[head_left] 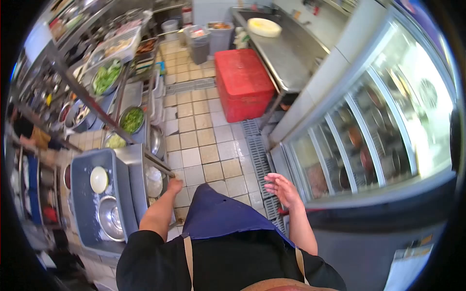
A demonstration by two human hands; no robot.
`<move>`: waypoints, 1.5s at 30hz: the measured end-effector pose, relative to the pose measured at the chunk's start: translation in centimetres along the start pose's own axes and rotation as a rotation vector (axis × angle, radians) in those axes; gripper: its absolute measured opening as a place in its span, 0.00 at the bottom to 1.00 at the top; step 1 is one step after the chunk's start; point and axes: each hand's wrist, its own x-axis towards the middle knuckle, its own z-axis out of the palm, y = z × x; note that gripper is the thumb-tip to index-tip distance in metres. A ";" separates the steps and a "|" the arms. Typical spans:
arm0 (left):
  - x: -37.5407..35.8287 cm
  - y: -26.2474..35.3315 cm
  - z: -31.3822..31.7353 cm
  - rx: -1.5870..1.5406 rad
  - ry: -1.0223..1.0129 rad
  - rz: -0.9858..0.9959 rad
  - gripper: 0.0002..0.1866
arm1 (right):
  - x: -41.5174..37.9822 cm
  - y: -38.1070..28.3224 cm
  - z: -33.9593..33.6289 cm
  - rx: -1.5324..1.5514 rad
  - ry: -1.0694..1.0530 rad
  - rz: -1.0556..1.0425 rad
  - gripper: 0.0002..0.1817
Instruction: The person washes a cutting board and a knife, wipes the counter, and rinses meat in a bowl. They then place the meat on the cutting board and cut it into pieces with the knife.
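My right hand (283, 190) is raised in front of the glass-door fridge (310, 203), its fingers apart and nothing in them. On the other side, my left hand (174, 185) is beside the corner of the metal counter (137, 157). Its fingers are small and partly hidden, so I cannot make out whether they are curled around anything or touch the counter's edge. To the left of that arm stands a grey plastic tub (82, 228) containing a pale bowl (99, 180) and a metal bowl (110, 218). A blue apron (228, 213) covers my front.
A red cooler box (245, 87) stands by the steel table (296, 63), which bears a round yellow-white block (264, 27). Grey bins (198, 48) are at the back. Bowls of greens (132, 120) line the left counter. A drain grate (257, 145) runs along the tiled floor (201, 140).
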 end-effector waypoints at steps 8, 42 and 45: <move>-5.5 -4.9 8.2 -1.019 -0.067 -0.680 0.16 | 24.3 -1.9 -5.8 -0.041 0.066 0.271 0.21; 49.3 17.7 -34.7 -1.341 0.014 -0.458 0.12 | 97.1 -15.3 -15.0 -0.808 0.421 0.540 0.19; 50.3 18.8 -36.6 -1.331 -0.026 -0.583 0.12 | 108.8 -21.5 -10.1 -0.680 0.450 0.304 0.20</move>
